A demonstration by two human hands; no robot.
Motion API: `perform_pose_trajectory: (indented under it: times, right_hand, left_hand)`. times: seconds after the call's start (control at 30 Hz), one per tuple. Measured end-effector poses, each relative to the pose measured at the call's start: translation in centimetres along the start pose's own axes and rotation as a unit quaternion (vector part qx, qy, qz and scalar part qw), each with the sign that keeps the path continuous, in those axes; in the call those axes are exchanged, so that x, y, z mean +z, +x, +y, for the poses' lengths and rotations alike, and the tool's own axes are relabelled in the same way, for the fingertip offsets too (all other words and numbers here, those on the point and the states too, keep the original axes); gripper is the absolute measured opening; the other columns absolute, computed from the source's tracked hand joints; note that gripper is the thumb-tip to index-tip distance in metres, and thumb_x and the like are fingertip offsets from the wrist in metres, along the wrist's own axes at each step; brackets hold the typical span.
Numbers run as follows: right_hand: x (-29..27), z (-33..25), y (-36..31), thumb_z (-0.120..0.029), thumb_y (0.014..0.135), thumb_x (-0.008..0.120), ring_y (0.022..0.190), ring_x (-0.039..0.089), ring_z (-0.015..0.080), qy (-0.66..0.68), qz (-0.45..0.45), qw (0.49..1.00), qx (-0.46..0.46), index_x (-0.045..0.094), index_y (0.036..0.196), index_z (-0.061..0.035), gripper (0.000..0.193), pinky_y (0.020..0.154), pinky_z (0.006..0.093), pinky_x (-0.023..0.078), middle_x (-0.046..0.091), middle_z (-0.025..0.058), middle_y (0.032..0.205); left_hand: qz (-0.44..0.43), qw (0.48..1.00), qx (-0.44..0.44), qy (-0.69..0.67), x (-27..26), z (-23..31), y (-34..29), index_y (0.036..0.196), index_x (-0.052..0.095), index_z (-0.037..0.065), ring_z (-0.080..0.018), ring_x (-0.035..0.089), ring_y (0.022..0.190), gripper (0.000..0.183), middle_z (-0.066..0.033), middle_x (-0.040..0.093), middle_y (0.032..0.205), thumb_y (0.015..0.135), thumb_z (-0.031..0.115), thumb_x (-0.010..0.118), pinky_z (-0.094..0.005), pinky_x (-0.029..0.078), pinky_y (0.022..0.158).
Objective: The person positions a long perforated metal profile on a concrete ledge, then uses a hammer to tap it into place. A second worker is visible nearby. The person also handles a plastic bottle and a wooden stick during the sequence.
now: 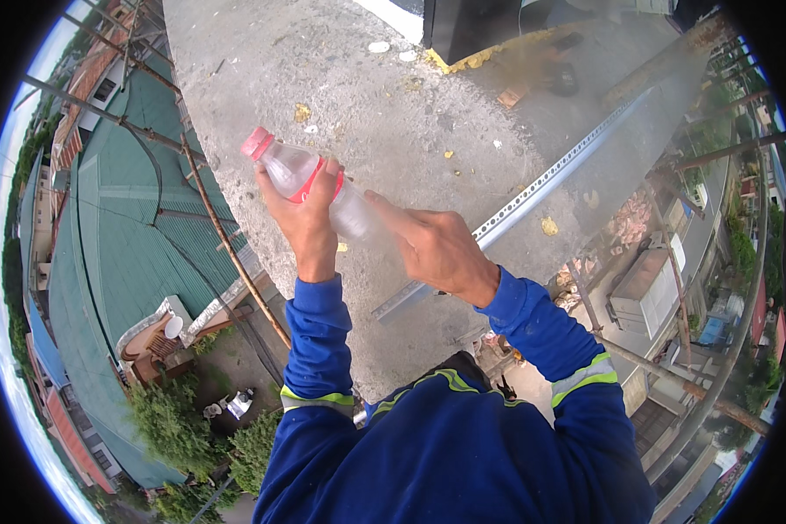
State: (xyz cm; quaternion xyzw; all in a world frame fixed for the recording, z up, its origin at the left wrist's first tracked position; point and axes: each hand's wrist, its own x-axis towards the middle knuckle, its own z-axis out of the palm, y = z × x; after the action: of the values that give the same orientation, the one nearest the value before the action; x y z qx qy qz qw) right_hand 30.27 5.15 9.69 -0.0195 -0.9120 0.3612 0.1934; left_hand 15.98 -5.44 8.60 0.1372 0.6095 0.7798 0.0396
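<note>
The left hand (pixel 307 225) is wrapped around one clear plastic bottle (pixel 292 168), left of the frame's centre; its single red cap (pixel 258 142) points upper left beyond the grip, its base lower right. The right hand (pixel 450 253) extends one finger by that base; whether its curled fingers hold anything, I cannot tell. One perforated metal strip (pixel 546 182) crosses the concrete (pixel 236 65) right of centre.

Left hand (pixel 301 210), bare: fingers curled in a grip, wrist (pixel 316 266) nearly straight. Right hand (pixel 445 253), bare: index finger (pixel 399 218) extended forward-left, other fingers folded under. Forearms (pixel 318 332), two: blue-sleeved, angled forward.
</note>
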Motion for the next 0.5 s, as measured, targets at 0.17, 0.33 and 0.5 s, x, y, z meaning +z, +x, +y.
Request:
perform_pose_trajectory:
  times: [0.17, 0.33, 0.5]
  right_hand:
    - [0.1, -0.2, -0.5, 0.006, 0.076, 0.055, 0.066, 0.064, 0.0365, -0.012, 0.001, 1.000, 0.004, 0.050, 0.135, -0.0036, 0.060, 0.058, 0.0433, 0.051, 0.063, 0.0191, 0.076]
    - [0.6, 0.0, -0.9, -0.001, 0.077, 0.059, 0.056, 0.062, 0.0303, -0.036, 0.038, 0.998, -0.042, 0.048, 0.136, -0.0022, 0.060, 0.048, 0.0399, 0.049, 0.061, 0.0138, 0.067]
    - [0.9, 0.0, -1.7, 0.006, 0.075, 0.056, 0.060, 0.062, 0.0344, -0.025, -0.002, 1.000, -0.011, 0.051, 0.134, -0.0034, 0.061, 0.054, 0.0413, 0.050, 0.061, 0.0174, 0.070]
  left_hand:
    - [-0.002, 1.000, -0.010, -0.023, 0.2, 0.2, -0.2, 0.124, 0.039, 0.001, -0.0193, 0.064, 0.082, 0.061, -0.0107, 0.060, 0.094, 0.076, 0.010, 0.076, -0.0325, 0.052, 0.074]
    - [0.012, 1.000, 0.004, -0.026, 0.2, -0.1, 0.1, 0.122, 0.043, 0.001, -0.0229, 0.066, 0.080, 0.055, -0.0114, 0.062, 0.094, 0.079, 0.011, 0.075, -0.0353, 0.055, 0.069]
    - [0.021, 0.997, -0.043, -0.055, -0.2, 0.0, 0.7, 0.116, 0.050, -0.002, -0.0229, 0.067, 0.084, 0.046, -0.0146, 0.066, 0.098, 0.080, 0.013, 0.074, -0.0353, 0.055, 0.070]
